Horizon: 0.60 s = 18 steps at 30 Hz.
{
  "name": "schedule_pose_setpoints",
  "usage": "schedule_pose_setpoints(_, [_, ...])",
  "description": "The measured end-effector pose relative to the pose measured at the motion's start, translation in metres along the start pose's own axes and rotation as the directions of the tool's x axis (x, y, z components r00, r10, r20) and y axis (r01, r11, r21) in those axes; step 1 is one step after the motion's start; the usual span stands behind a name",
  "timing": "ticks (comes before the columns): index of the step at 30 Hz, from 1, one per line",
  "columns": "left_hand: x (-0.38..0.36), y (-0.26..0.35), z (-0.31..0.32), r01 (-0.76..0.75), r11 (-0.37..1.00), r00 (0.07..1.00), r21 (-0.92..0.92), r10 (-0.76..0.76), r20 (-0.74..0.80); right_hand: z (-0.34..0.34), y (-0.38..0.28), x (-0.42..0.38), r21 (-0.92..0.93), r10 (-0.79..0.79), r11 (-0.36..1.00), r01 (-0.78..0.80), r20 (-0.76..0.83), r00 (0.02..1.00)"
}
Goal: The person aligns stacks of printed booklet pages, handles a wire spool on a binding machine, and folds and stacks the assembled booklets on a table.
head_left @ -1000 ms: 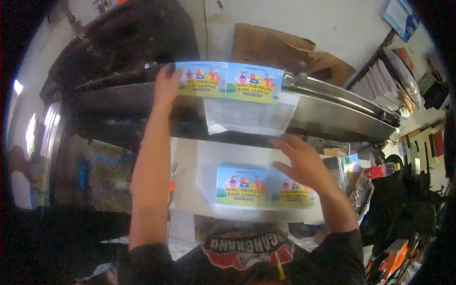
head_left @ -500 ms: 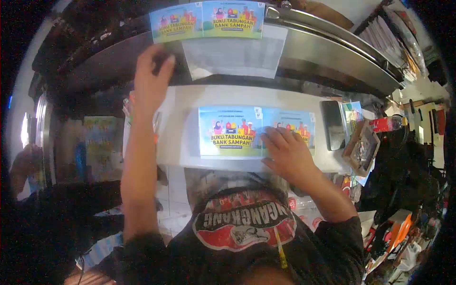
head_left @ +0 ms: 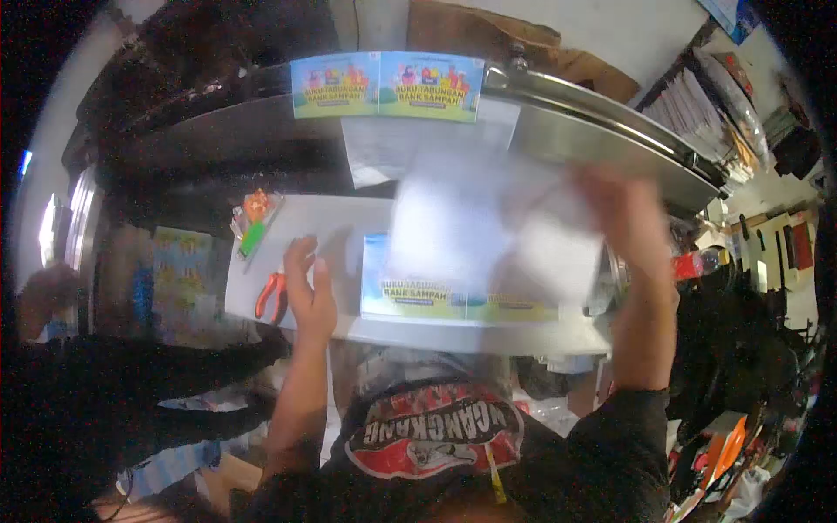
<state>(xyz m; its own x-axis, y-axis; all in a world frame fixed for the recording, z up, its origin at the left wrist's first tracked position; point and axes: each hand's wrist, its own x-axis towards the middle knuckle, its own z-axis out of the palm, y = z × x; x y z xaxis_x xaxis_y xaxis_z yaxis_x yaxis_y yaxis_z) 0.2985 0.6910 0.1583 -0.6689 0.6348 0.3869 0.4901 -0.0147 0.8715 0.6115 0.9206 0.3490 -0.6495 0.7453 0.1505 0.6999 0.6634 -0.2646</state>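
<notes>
A white sheet of paper (head_left: 453, 213), smeared by motion, is raised over the white table. My right hand (head_left: 628, 218), blurred too, is at its right edge and appears to grip it. Under the sheet lies a stack of printed covers (head_left: 410, 301) reading "Buku Tabungan Bank Sampah", partly hidden. To the left, my left hand (head_left: 312, 288) hovers over the table with thumb and fingers apart, holding nothing. Red-handled pliers (head_left: 268, 299) lie beside it. Behind the table, a printed double cover (head_left: 384, 87) rests on a metal machine, with another pale sheet (head_left: 370, 148) below it.
The metal machine (head_left: 218, 131) spans the back of the white table (head_left: 349, 209). Small orange and green items (head_left: 253, 234) sit at the table's left corner. A bottle with a red label (head_left: 689, 264) stands at the right, near stacked papers (head_left: 684, 105) farther back.
My left hand has come down from the machine to the table's left side. My right hand has moved up and right from the stack, with a sheet lifted. The view has shifted, showing the pliers.
</notes>
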Motion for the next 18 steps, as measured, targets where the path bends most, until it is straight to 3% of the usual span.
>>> schedule_pose_setpoints(1, [-0.001, -0.004, 0.001, -0.007, 1.000, 1.000, -0.002, 0.007, -0.013, -0.007, 0.040, 0.013, -0.133, -0.179, 0.983, 0.129, -0.501, 0.847])
schedule_pose_setpoints(2, [-0.001, -0.009, 0.001, -0.011, 0.999, 1.000, 0.035, 0.010, 0.018, -0.029, 0.051, 0.016, -0.092, -0.001, 0.993, -0.079, -0.660, 0.752])
schedule_pose_setpoints(3, [0.002, -0.016, 0.000, -0.014, 0.997, 0.999, 0.080, 0.011, 0.041, -0.042, 0.059, 0.031, -0.161, -0.155, 0.986, 0.037, -0.826, 0.542])
schedule_pose_setpoints(5, [-0.004, -0.024, 0.012, 0.002, 0.977, 1.000, 0.214, -0.008, 0.030, -0.049, 0.101, 0.051, -0.305, -0.268, 0.952, 0.012, -0.817, 0.510])
schedule_pose_setpoints(7, [0.001, -0.015, 0.020, -0.101, 0.979, 0.993, 0.176, 0.089, 0.076, -0.022, 0.154, 0.067, -0.441, -0.295, 0.895, -0.063, -0.693, 0.657])
schedule_pose_setpoints(9, [0.004, -0.014, 0.017, -0.156, 0.976, 0.987, 0.155, 0.146, 0.074, 0.032, 0.213, 0.070, -0.409, -0.250, 0.912, 0.017, -0.522, 0.816])
schedule_pose_setpoints(11, [0.008, -0.003, 0.012, -0.104, 0.987, 0.991, 0.121, 0.093, 0.092, 0.060, 0.195, 0.052, -0.289, -0.086, 0.957, -0.032, -0.385, 0.919])
schedule_pose_setpoints(14, [0.002, -0.007, 0.025, -0.116, 0.986, 0.992, 0.117, 0.108, 0.070, 0.088, 0.231, 0.036, -0.257, -0.012, 0.964, -0.068, -0.298, 0.955])
schedule_pose_setpoints(18, [0.005, -0.010, 0.021, -0.114, 0.987, 0.989, 0.111, 0.103, 0.103, 0.095, 0.194, 0.020, -0.217, 0.017, 0.974, -0.063, -0.209, 0.978])
